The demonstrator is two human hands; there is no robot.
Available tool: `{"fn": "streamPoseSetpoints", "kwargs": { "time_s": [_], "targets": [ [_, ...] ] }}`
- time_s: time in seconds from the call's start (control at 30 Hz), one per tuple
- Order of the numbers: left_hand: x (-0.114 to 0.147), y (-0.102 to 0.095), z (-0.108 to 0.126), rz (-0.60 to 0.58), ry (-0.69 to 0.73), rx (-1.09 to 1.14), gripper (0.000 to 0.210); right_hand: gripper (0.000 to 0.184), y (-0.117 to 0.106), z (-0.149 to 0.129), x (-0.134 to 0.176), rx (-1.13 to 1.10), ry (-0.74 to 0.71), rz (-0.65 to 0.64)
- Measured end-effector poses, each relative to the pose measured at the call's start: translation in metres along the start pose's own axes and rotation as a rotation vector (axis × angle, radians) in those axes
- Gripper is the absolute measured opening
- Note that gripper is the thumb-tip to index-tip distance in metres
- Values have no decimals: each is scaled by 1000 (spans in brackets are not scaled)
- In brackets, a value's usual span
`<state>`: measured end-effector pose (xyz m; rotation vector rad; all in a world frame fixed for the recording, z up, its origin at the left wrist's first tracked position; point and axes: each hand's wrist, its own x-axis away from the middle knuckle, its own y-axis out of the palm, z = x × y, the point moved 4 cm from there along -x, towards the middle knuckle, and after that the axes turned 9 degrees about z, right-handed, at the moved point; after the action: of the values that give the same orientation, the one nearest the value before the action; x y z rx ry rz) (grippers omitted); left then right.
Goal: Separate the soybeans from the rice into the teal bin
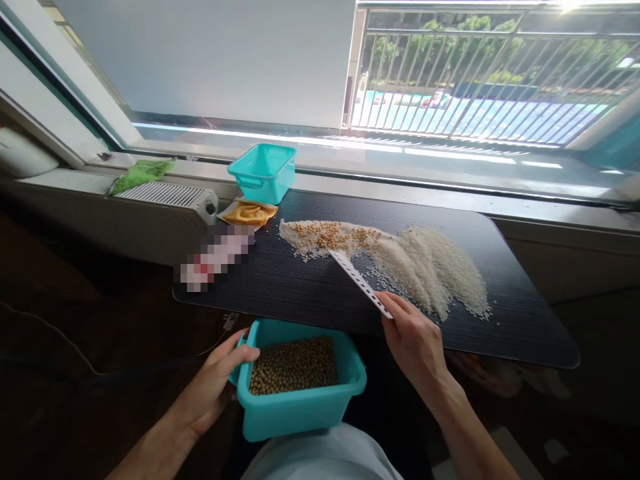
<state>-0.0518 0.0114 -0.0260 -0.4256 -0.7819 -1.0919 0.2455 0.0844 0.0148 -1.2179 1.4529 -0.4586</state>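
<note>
My left hand (223,373) grips the handle end of a turquoise plastic bin (295,410), thumb over the rim. The bin is tilted toward me just below the table's front edge, with many small round brownish beans (295,367) inside. My right hand (415,333) is closed on one end of a flat white strip with a row of holes (361,283). Its far tip touches a long heap of white rice (415,267) on the dark table (300,293). Yellow-orange peas (330,237) lie scattered over the heap's left part.
A second turquoise bin (265,170) stands at the table's back left, beside a yellow folded packet (250,213). A blurred-out pinkish item (217,260) lies at the left edge. Behind are a radiator (165,193) with a green cloth (143,175) and a window sill.
</note>
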Motion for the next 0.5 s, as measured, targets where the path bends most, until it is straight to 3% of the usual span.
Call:
{"fn": "streamPoseSetpoints", "kwargs": {
  "time_s": [0.2, 0.33, 0.5],
  "targets": [
    [3, 19, -10, -69, -51, -1, 55, 31, -19, 38, -3, 143, 148, 82],
    [6, 33, -13, -118, -53, -42, 52, 29, -28, 48, -12, 129, 184, 101],
    [6, 40, -15, -52, -63, -59, 49, 27, -25, 51, -27, 66, 213, 102]
  ]
}}
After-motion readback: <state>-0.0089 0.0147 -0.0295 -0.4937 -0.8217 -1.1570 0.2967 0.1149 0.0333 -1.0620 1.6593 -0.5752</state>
